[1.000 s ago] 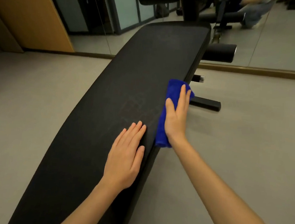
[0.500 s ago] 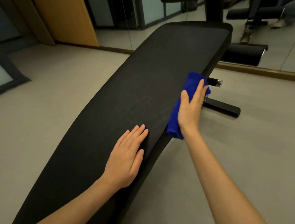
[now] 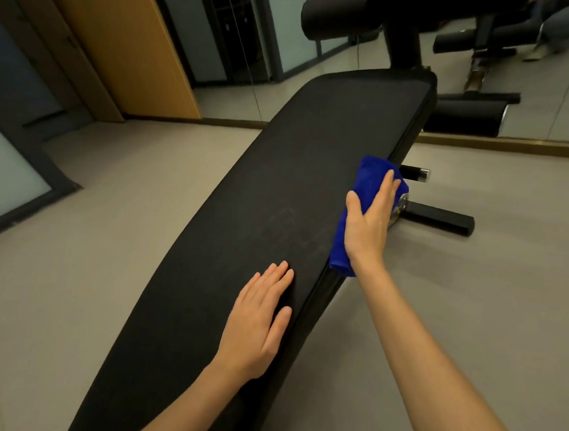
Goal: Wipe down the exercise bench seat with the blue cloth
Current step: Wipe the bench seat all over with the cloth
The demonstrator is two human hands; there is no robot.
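Black bench seat bears left grip spread flat; right grip, fingers straight, presses blue cloth.

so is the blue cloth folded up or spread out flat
Folded: the blue cloth is a thick, narrow pad lying along the right edge of the bench seat, under the flat right hand.
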